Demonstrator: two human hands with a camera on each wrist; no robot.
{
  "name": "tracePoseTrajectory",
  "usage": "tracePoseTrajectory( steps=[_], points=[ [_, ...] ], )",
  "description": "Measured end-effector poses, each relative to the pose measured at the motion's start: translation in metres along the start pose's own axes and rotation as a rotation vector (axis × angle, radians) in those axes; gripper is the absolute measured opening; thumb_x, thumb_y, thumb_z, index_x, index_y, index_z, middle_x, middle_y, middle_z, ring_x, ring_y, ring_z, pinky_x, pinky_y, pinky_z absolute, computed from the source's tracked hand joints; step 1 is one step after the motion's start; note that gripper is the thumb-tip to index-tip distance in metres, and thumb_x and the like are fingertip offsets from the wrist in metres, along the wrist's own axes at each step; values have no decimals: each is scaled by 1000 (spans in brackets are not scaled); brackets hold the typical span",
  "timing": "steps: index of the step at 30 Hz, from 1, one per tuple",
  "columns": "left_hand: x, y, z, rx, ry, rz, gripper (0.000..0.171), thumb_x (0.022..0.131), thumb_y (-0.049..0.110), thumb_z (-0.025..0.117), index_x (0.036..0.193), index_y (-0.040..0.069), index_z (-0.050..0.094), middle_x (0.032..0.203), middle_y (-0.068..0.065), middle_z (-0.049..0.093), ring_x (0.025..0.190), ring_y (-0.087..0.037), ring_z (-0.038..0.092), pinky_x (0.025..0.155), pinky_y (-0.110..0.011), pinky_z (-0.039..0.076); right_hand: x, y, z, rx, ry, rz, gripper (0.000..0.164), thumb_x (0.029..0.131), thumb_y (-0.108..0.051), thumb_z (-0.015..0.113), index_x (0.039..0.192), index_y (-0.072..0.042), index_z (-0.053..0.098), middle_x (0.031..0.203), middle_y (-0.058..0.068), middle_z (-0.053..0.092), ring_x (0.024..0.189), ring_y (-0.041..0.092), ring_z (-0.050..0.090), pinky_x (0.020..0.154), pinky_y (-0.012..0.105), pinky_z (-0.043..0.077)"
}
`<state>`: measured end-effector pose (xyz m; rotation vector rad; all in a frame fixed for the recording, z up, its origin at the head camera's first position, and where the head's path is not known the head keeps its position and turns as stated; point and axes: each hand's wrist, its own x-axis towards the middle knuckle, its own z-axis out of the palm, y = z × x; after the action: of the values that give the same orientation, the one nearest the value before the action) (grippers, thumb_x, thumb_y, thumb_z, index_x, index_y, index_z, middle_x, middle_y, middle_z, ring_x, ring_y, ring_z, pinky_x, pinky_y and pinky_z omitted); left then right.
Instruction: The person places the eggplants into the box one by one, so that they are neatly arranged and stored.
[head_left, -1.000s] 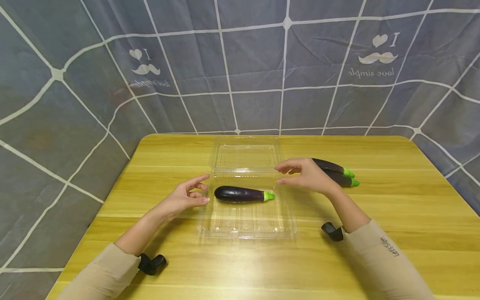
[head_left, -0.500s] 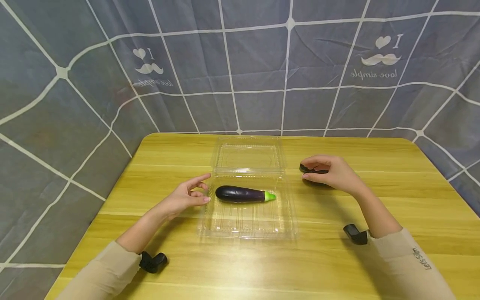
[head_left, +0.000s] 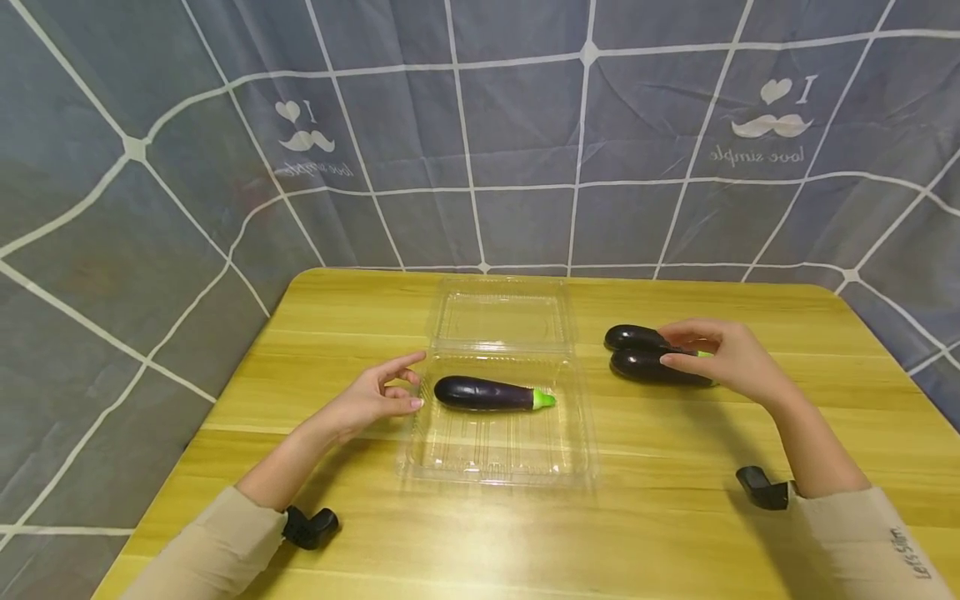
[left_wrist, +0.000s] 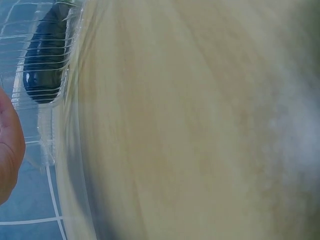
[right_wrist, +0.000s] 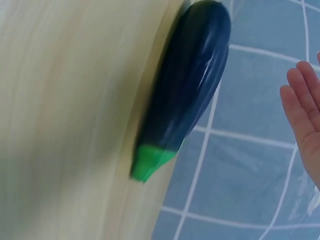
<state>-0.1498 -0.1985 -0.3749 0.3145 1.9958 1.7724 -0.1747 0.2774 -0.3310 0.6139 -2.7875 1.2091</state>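
An eggplant (head_left: 486, 393) with a green stem end lies in the base of a clear plastic clamshell box (head_left: 498, 479), whose lid is laid back. At the box's left edge is my left hand (head_left: 367, 400), its fingers loosely bent with nothing between them; whether the fingertips touch the rim I cannot tell. To the right of the box lie two more eggplants side by side, a rear eggplant (head_left: 633, 337) and a front eggplant (head_left: 645, 367). My right hand (head_left: 723, 354) hovers over their stem ends, partly hiding them. In the right wrist view its fingers (right_wrist: 302, 92) look straight, apart from the eggplant.
Everything stands on a yellow wood-grain table (head_left: 480, 550). A grey curtain (head_left: 517, 142) with white lines hangs behind and beside it. Black camera mounts sit on both wrists, the left mount (head_left: 311, 527) and the right mount (head_left: 763, 489).
My right hand has moved right, from the box's right edge to above the two eggplants outside it. My left hand has stayed at the box's left edge. The eggplant in the box has not moved.
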Motion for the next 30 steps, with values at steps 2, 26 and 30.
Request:
tracePoseTrajectory(
  steps=[2,26,30],
  points=[
    [0,1,0,-2,-1,3,78,83,2,68,147,4,23,119,-18,38,77,-10,53,70,-20,48,-3,5,-4,0,6,2,37,81,-18,73,113,-2,64,106,-2,64,94,5,59,79,14,46],
    [1,2,-2,13,7,7,76,84,0,66,146,0,23,116,-18,38,77,-9,52,69,-19,47,-20,63,-30,-21,-65,139,43,85,-17,70,119,5,57,114,23,56,91,-6,52,72,15,48],
    [2,2,-2,17,3,4,76,84,1,66,146,0,23,117,-19,38,77,-9,52,69,-20,47,-21,70,-29,-27,-82,164,42,85,-17,69,120,5,57,114,26,56,90,-7,51,70,19,50]
  ],
)
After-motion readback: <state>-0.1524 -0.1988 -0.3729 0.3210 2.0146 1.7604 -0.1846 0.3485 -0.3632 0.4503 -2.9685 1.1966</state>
